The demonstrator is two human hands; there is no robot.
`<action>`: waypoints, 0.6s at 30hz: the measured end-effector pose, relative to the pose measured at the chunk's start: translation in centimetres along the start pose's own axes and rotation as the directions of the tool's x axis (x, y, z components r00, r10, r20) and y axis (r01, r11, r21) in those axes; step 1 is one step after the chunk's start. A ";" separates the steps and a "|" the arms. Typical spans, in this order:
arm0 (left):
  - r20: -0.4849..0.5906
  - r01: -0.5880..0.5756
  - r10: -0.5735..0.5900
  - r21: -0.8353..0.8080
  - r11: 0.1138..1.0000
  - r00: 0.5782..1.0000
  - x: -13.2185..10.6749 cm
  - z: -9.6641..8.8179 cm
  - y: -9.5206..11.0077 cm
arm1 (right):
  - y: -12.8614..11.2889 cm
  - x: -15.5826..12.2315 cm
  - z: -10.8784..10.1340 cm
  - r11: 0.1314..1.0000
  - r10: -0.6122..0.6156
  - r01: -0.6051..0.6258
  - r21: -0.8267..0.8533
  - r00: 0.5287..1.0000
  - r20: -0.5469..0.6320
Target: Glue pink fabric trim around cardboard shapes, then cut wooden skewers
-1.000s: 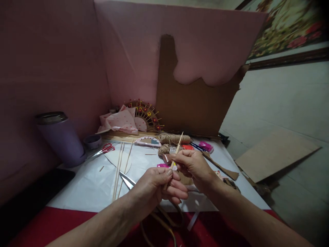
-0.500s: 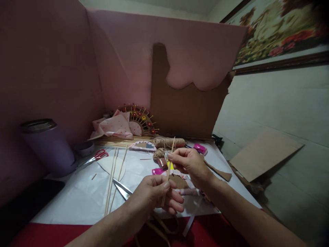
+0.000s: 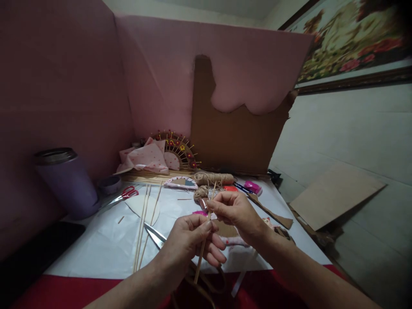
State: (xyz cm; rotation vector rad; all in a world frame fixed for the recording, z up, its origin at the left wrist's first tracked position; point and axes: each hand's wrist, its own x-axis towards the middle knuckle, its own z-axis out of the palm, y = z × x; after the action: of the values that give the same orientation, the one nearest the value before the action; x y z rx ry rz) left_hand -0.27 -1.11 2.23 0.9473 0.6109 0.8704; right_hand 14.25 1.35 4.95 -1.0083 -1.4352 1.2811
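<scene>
Between my two hands a thin wooden skewer (image 3: 200, 260) is held at a slant, its top leaning right. My left hand (image 3: 188, 240) pinches it between thumb and forefinger, with the other fingers loosely curled. Just above, my right hand (image 3: 236, 211) grips the upper part with its fingertips. Several more skewers (image 3: 140, 234) lie on the white table covering left of my left hand. Beside them, large scissors (image 3: 155, 235) show their blades, the handles hidden behind my hand. A cardboard piece edged in pink fabric (image 3: 228, 229) lies under my right hand, partly covered.
Red-handled scissors (image 3: 130, 192) and a purple tumbler (image 3: 66, 184) are at the left. Twine (image 3: 214, 178), a decorated fan-shaped piece (image 3: 182, 148) and spotted pink fabric (image 3: 144, 156) lie at the back. A tall pink-and-brown cardboard panel (image 3: 238, 137) stands behind; cardboard strips (image 3: 270, 213) lie right.
The skewer has moved down, with more of it showing below my left hand. My right hand has come lower, closer to my left. The view has shifted slightly.
</scene>
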 end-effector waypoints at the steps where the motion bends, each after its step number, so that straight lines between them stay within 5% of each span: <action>1: -0.003 -0.009 0.009 -0.003 1.000 1.000 0.0 0.0 0.0 | 0.0 -0.1 0.1 1.000 -0.014 0.014 0.001 1.000 -0.002; 9: -0.116 -0.090 0.088 -0.015 0.996 0.989 -0.2 0.3 1.0 | -0.6 -0.5 0.4 0.998 -0.049 0.049 -0.043 0.999 0.009; 15: -0.167 -0.120 0.122 0.022 0.993 0.978 0.0 -0.1 1.5 | -0.4 -0.1 0.5 0.998 -0.038 0.043 0.047 0.993 -0.114; 18: -0.192 -0.181 0.190 0.066 0.981 0.963 0.1 -0.6 2.1 | -0.1 0.0 0.6 0.998 -0.012 0.007 -0.063 0.997 -0.077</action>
State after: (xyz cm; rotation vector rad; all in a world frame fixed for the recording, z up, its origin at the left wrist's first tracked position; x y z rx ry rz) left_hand -1.38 -0.12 3.77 0.9792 0.7241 1.1316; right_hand 13.64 1.16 5.02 -1.0801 -1.4272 1.1842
